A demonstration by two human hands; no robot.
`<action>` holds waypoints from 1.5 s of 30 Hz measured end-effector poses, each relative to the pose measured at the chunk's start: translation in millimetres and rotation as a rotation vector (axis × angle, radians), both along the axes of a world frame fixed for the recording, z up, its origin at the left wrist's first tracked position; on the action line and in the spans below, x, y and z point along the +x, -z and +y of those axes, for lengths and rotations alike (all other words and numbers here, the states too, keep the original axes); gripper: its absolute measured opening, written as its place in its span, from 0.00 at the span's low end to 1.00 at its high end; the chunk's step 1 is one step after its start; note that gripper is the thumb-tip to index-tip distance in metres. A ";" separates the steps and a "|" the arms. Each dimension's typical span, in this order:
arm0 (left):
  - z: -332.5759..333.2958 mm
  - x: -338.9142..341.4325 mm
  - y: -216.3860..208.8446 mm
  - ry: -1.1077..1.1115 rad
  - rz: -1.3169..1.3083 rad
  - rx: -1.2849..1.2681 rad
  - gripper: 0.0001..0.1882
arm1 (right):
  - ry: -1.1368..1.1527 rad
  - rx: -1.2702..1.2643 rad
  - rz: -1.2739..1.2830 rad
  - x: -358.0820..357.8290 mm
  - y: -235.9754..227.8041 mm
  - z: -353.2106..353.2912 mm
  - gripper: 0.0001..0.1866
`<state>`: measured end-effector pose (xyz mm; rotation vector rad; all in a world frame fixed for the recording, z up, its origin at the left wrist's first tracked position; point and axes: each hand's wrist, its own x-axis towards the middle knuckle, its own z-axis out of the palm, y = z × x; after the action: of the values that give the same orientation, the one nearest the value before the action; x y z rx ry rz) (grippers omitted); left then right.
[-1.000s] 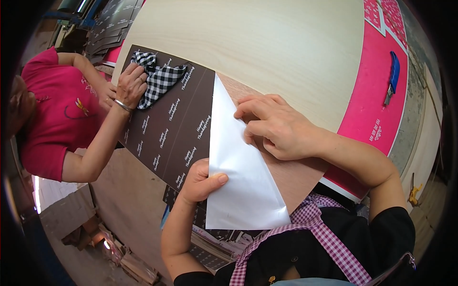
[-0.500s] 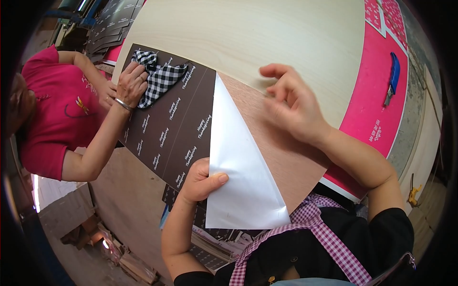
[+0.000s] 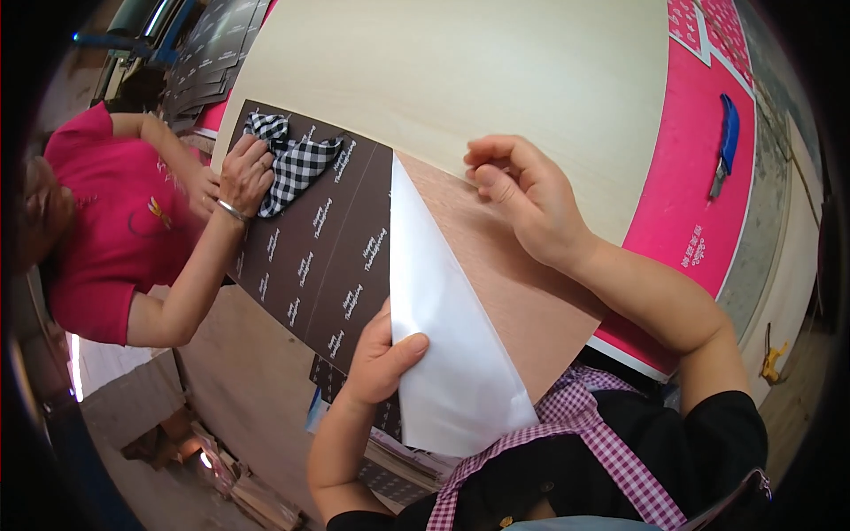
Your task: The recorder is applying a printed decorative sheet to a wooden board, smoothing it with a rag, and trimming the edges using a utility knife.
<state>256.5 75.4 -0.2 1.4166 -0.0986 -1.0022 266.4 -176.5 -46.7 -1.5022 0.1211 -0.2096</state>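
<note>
My left hand (image 3: pixel 382 358) grips the folded-back part of a dark brown printed sheet (image 3: pixel 310 265), thumb on its white underside (image 3: pixel 447 327). This flap slants toward my body and bares a reddish-brown wooden board (image 3: pixel 522 310). Over the board's far edge, my right hand (image 3: pixel 531 199) hovers with fingers loosely curled and a gap by the thumb. I see nothing in it. At the left, another person's hand (image 3: pixel 246 177) presses a black-and-white checked cloth (image 3: pixel 299 173) onto the laid part of the sheet.
A pale wooden panel (image 3: pixel 452 71) spreads beyond the board. On a pink sheet (image 3: pixel 682 203) at the right lies a blue-handled cutter (image 3: pixel 728 137). Dark printed sheets (image 3: pixel 212 53) are stacked at the far left. The other person, in a pink shirt (image 3: pixel 115 230), stays close on the left.
My right hand has shifted a little left and its fingers have drawn closer together. The white flap bulges lower near my body, my left hand still on it. The checked cloth stays on the sheet.
</note>
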 end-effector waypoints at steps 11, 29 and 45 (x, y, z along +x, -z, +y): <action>-88.4 -55.6 -18.3 -0.583 -0.082 -0.529 0.41 | 0.063 0.421 0.008 8.1 1.2 2.7 0.16; -137.2 -108.3 0.4 -0.070 -0.681 -0.264 0.32 | -0.093 0.405 0.456 -47.5 -35.2 -30.6 0.16; -42.4 -156.4 -2.4 -0.083 -1.127 0.320 0.20 | -0.217 -0.691 0.370 -114.4 -60.1 -45.4 0.25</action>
<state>100.2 33.0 2.2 2.1169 -0.7170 -0.0426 152.0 -221.9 13.4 -2.2174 0.1907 0.2320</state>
